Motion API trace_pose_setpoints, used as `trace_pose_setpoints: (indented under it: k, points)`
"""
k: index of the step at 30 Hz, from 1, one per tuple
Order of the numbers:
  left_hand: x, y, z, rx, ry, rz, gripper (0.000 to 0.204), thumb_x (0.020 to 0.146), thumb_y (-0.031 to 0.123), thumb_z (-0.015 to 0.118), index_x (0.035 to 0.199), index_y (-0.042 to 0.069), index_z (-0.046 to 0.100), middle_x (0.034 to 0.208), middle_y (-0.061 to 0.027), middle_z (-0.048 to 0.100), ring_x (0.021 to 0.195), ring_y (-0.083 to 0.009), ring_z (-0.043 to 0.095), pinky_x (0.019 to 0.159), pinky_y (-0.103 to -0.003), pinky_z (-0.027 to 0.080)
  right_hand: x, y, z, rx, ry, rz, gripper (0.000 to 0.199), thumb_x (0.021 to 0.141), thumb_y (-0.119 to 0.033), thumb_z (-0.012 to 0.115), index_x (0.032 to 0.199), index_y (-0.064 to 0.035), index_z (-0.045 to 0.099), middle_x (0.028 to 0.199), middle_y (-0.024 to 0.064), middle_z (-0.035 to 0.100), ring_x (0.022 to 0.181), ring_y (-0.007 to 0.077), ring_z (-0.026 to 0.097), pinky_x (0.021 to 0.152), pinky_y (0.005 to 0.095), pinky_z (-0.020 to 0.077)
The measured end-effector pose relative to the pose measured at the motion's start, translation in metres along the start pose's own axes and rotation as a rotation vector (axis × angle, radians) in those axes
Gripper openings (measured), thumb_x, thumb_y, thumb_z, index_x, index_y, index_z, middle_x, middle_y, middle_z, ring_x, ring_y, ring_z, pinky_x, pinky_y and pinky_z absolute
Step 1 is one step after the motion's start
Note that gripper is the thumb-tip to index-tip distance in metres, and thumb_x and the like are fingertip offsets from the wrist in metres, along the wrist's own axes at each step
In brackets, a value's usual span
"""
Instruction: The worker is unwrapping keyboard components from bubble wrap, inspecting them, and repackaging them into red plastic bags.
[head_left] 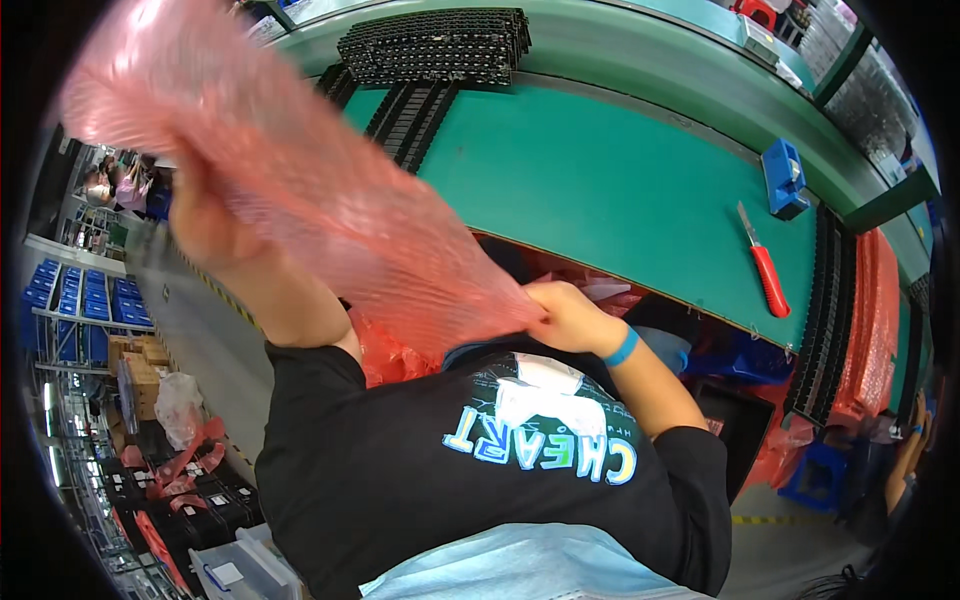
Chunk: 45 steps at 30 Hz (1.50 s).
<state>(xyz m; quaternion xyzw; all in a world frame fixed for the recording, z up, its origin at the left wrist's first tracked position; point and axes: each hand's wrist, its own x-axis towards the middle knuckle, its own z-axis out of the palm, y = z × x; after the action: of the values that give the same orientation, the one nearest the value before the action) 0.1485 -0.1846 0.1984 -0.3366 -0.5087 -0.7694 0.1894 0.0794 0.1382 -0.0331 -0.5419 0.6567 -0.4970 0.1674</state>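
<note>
A long pink-red bubble wrap bag [340, 210] stretches across the view from the upper left to the front of my chest, blurred by motion. My left hand [215, 225] grips it near its raised far end, the fingers partly hidden behind the film. At the lower right end, a corner of the bag is pinched between the fingers of my right hand [575, 318], which has a blue band on the wrist. What the bag contains, if anything, cannot be made out.
On the green workbench [590, 170] lie a red-handled knife [768, 280] and a blue tape dispenser [785, 178]. Black slotted racks [435, 48] stand at the back left. More pink bubble wrap [868, 320] hangs at the right, near another person's arm [905, 455].
</note>
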Motion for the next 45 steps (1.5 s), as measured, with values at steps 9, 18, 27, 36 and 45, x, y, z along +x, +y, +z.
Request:
trace_pose_setpoints:
  k: [9,18,27,36,45]
  points:
    - [-0.015,-0.281,0.003,0.215,0.367,-0.643,0.04,0.094,0.03,0.063,0.126,0.005,0.062,0.108,-0.0144,0.071,0.08,-0.024,0.071,0.067,-0.029,0.054,-0.152,0.032,0.025,-0.154,0.288,0.769,0.012,0.074,-0.003,0.064,0.084,-0.0084,0.06,0.069,0.0067,0.061,0.06,0.0281,0.056,0.056,0.0363,0.0439]
    - [0.023,-0.388,0.06,1.355,-0.045,-0.688,0.045,0.084,0.02,0.067,0.128,0.016,0.06,0.08,-0.0085,0.072,0.078,-0.0298,0.068,0.072,-0.041,0.053,-0.122,-0.048,-0.016,-0.509,0.525,0.733,0.018,0.077,-0.014,0.073,0.092,-0.0072,0.066,0.075,0.0079,0.066,0.063,0.0278,0.06,0.061,0.0362,0.0496]
    - [0.003,-0.364,0.068,1.532,-0.049,-0.461,0.055,0.084,0.024,0.07,0.133,0.014,0.05,0.118,-0.0146,0.063,0.085,-0.0363,0.066,0.075,-0.046,0.054,-0.003,-0.002,-0.066,-1.187,0.51,0.286,0.039,0.083,-0.022,0.069,0.118,-0.0056,0.061,0.13,0.0139,0.057,0.118,0.0323,0.053,0.104,0.0477,0.0412]
    - [-0.129,-0.224,0.111,1.293,-0.203,-0.686,0.064,0.074,0.035,0.081,0.126,0.008,0.054,0.102,-0.0101,0.064,0.072,-0.0298,0.063,0.064,-0.038,0.053,-0.041,0.058,-0.095,-1.174,0.365,0.548,0.062,0.092,-0.043,0.057,0.135,0.0013,0.05,0.152,0.0238,0.039,0.14,0.0405,0.036,0.113,0.0603,0.0256]
    - [-0.179,-0.286,0.103,1.004,-0.195,-0.89,0.046,0.086,0.031,0.07,0.121,0.004,0.057,0.096,-0.0122,0.069,0.069,-0.0228,0.064,0.062,-0.032,0.051,0.027,0.083,-0.122,-1.175,0.337,0.592,0.073,0.095,-0.05,0.051,0.145,0.0016,0.039,0.155,0.0261,0.032,0.144,0.0421,0.03,0.113,0.0596,0.0245]
